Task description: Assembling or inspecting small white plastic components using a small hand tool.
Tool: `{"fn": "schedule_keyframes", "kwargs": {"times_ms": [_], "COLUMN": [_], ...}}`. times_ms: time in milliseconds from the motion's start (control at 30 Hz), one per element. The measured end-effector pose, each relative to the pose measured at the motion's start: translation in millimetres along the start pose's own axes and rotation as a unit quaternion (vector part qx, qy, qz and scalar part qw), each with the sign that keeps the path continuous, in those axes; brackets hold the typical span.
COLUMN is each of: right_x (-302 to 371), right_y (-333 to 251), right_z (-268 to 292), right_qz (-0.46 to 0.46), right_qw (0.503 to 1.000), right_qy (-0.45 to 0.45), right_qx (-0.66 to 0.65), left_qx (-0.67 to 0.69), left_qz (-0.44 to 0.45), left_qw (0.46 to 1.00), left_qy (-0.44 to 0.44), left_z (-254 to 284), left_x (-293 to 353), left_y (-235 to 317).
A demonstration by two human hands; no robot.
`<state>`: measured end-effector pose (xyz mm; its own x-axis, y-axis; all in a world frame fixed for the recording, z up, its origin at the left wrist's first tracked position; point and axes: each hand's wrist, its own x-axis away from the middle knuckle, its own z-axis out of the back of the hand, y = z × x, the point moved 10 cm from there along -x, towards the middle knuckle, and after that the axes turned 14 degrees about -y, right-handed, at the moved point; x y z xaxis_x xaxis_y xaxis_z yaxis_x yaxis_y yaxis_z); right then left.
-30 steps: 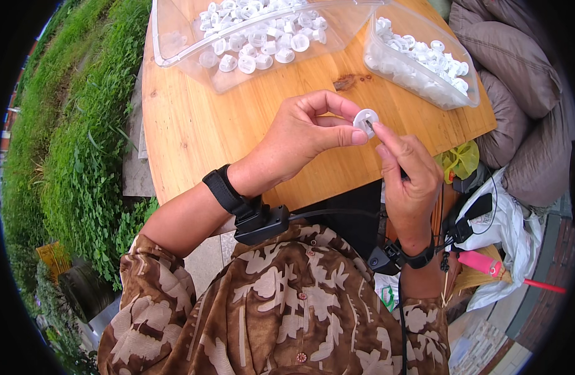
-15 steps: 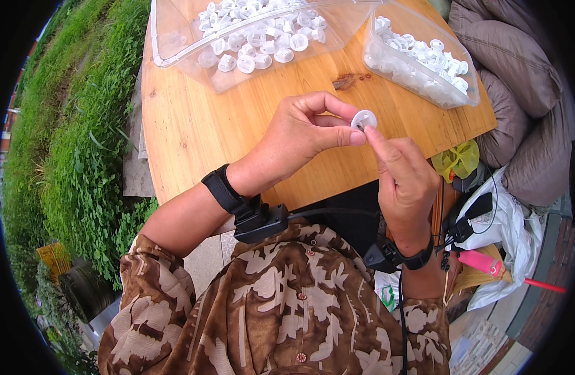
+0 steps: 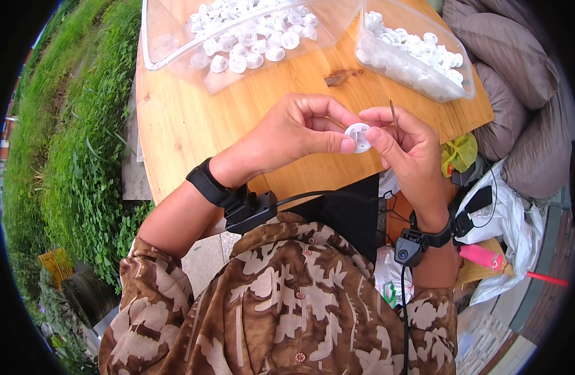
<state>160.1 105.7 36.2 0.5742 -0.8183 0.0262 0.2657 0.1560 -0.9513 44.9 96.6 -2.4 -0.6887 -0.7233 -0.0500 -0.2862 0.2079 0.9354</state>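
My left hand (image 3: pixel 293 134) and my right hand (image 3: pixel 407 147) meet over the near edge of a round wooden table (image 3: pixel 187 119). Between their fingertips sits a small white round plastic piece (image 3: pixel 358 137), pinched by my left thumb and touched by my right forefinger. My right hand also grips a thin dark pin-like tool (image 3: pixel 392 112) that sticks up above its fingers. Both wrists wear black bands with small devices.
A clear plastic tray (image 3: pixel 175 44) with several white round pieces lies at the table's far left. A clear tub (image 3: pixel 412 69) of similar pieces stands at the far right. Grass lies left; grey cushions (image 3: pixel 519 69) and plastic bags (image 3: pixel 506 212) sit right.
My hands have shifted slightly apart and back together around the white piece. My right hand has turned, so the thin tool now points upward above the fingers.
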Motion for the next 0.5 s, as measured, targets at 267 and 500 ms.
{"fn": "schedule_keyframes", "kwargs": {"times_ms": [267, 500], "right_x": [-13, -11], "right_y": [28, 38], "right_z": [-11, -13], "right_qz": [0.002, 0.023], "right_qw": [0.980, 0.966], "right_qy": [0.040, 0.077], "right_qx": [-0.196, -0.245], "left_qx": [0.029, 0.003], "left_qz": [-0.043, -0.094], "left_qw": [0.992, 0.988], "left_qy": [0.115, 0.122], "left_z": [21, 16], "left_x": [4, 3], "left_y": [-11, -10]}}
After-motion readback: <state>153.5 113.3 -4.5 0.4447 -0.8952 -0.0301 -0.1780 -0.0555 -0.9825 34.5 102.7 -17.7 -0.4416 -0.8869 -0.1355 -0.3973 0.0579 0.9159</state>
